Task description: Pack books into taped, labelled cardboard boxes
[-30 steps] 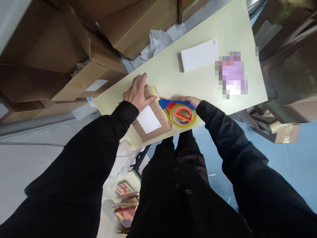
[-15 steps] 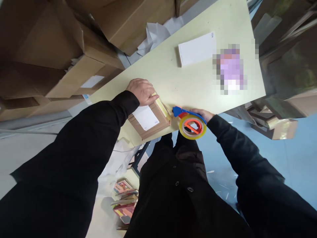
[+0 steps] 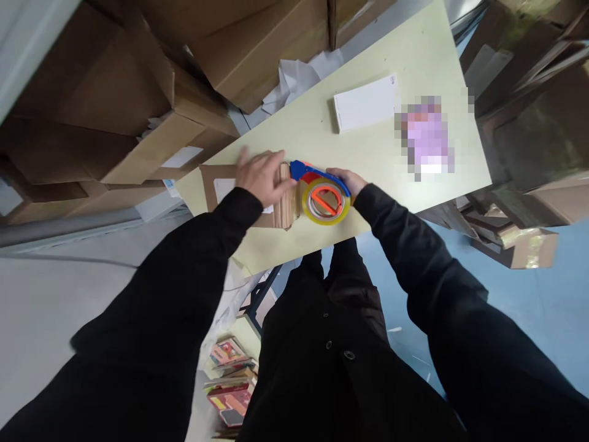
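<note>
A flat brown cardboard parcel point(image 3: 282, 207) with a white label point(image 3: 223, 188) lies on the near left part of the table point(image 3: 317, 141). My left hand point(image 3: 261, 175) rests on top of it, its fingers spread and slightly blurred, the thumb reaching across the parcel's right end. In my right hand point(image 3: 350, 182) is a blue and red tape dispenser point(image 3: 329, 201) carrying a roll of yellowish tape. The dispenser's blue head is at the parcel's right end, close to my left thumb; whether it touches the cardboard I cannot tell.
A flat white box point(image 3: 365, 104) and a pixelated purple item point(image 3: 427, 138) lie farther right on the table. Big open cartons point(image 3: 151, 147) stand along the far left side, with white paper point(image 3: 294, 83) beside them. More cartons point(image 3: 529, 245) are at the right, and books point(image 3: 230, 393) sit below.
The parcel has turned so its end faces right. My right hand has brought the tape dispenser up and left to that end. My left hand's fingers have spread over the parcel.
</note>
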The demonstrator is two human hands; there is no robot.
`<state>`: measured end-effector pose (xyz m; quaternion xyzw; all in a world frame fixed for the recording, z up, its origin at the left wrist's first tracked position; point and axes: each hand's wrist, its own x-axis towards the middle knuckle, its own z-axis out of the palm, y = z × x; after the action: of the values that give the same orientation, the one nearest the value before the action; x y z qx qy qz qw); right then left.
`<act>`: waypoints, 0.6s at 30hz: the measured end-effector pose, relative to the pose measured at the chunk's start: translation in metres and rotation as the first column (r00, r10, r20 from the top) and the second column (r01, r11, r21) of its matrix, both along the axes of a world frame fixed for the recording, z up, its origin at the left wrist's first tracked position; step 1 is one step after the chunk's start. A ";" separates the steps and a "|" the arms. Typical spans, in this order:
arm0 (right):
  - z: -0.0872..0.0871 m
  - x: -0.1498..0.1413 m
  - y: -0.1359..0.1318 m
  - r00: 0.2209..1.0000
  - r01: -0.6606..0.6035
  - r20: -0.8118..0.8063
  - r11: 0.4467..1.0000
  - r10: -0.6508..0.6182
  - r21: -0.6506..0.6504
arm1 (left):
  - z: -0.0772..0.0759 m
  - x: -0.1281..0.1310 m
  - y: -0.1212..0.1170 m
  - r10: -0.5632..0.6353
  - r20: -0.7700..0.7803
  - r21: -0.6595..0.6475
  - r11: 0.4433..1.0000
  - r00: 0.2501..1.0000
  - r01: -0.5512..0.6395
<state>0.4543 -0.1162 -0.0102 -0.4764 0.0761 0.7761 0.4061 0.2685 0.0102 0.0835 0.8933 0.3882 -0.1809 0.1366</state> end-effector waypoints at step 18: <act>0.000 -0.060 -0.104 0.988 0.051 -0.143 0.997 -0.059 -0.060 | -0.029 0.018 -0.012 0.157 0.052 0.077 0.984 0.986 -0.161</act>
<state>0.3940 -0.2205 -0.0100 -0.4279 0.1403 0.7946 0.4071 0.2860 -0.0017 0.0547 0.8682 0.4620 -0.1330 0.1231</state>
